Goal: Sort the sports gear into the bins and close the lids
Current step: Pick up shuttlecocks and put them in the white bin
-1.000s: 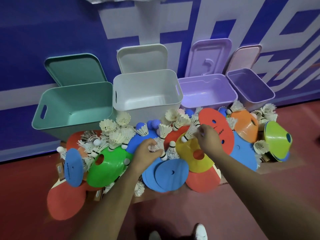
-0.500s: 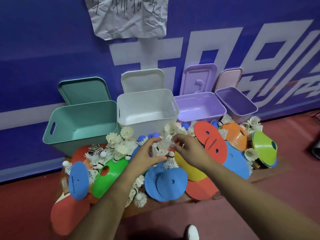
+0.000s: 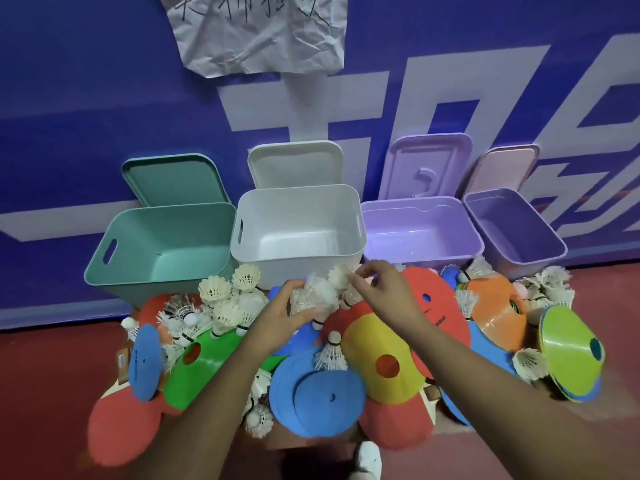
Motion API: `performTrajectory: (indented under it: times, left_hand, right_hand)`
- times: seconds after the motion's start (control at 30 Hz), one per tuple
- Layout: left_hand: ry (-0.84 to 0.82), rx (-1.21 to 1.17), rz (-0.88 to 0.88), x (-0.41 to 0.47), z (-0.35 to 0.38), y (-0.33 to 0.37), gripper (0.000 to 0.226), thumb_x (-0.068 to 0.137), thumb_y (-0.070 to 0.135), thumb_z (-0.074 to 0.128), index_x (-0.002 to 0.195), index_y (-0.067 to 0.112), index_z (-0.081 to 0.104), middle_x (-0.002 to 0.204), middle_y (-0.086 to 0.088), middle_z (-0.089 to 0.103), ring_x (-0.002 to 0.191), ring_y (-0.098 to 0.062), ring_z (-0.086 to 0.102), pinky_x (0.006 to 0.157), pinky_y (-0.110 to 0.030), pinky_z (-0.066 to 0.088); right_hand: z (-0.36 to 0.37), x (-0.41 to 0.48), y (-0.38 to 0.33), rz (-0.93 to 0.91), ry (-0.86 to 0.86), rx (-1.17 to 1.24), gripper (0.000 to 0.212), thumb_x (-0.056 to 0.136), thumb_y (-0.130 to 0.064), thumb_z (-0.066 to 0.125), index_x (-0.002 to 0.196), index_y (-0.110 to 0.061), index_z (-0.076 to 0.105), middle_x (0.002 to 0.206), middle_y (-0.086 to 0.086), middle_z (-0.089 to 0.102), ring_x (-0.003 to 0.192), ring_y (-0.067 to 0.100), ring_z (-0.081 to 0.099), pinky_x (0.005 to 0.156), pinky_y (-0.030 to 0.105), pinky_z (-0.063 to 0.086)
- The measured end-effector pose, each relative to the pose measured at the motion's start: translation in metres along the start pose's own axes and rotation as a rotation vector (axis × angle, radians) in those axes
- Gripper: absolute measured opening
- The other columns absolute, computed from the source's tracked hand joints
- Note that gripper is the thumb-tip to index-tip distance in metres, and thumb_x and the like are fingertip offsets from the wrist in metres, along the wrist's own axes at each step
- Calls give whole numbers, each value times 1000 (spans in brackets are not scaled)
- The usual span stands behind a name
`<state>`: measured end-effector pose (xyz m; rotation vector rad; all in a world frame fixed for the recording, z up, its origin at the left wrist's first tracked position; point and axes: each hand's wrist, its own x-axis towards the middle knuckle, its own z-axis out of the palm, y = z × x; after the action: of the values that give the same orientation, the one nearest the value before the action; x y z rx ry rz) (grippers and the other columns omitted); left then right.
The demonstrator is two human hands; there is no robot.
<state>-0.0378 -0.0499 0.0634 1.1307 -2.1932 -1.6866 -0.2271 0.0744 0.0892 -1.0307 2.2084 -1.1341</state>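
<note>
White shuttlecocks (image 3: 313, 296) fill the left hand (image 3: 277, 322); right hand (image 3: 386, 294) pinches one.

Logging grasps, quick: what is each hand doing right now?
Left hand: grips a bunch of shuttlecocks.
Right hand: pinches a single shuttlecock.

We see a crumpled sheet of paper (image 3: 263, 32) with handwriting stuck high on the blue wall (image 3: 86, 81), large white lettering (image 3: 256, 112) across it, red floor (image 3: 52, 375) below, and a white shoe (image 3: 369, 457) at the bottom edge.
</note>
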Motion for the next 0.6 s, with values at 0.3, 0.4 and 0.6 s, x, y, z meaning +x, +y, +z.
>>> performTrajectory:
  times: [0.3,0.4,0.6]
  left_hand:
    - [138,-46,-118,19,16,9,39,85,27,74,109,44,49,109,4,67,100,-17,66,80,-32,55]
    - [179,-27,-133,21,12,8,41,81,33,77,110,44,51,108,6,68,99,-19,66,76,-38,56]
    - [215,31,-64,36,-1,19,45,71,35,80,105,48,53,106,7,67,97,-13,66,88,-38,54]
  right_hand:
    - [12,50,80,-147,-305,-564,14,86,-14,58,83,-4,68,90,11,55,96,34,55,78,43,46]
    - [2,52,72,-233,-221,-422,9,86,-10,62,86,-5,70,89,10,60,92,29,55,77,36,44]
    - [-38,71,6,-266,-90,-20,6,90,-20,67,91,-19,62,75,-15,52,65,2,48,62,10,34]
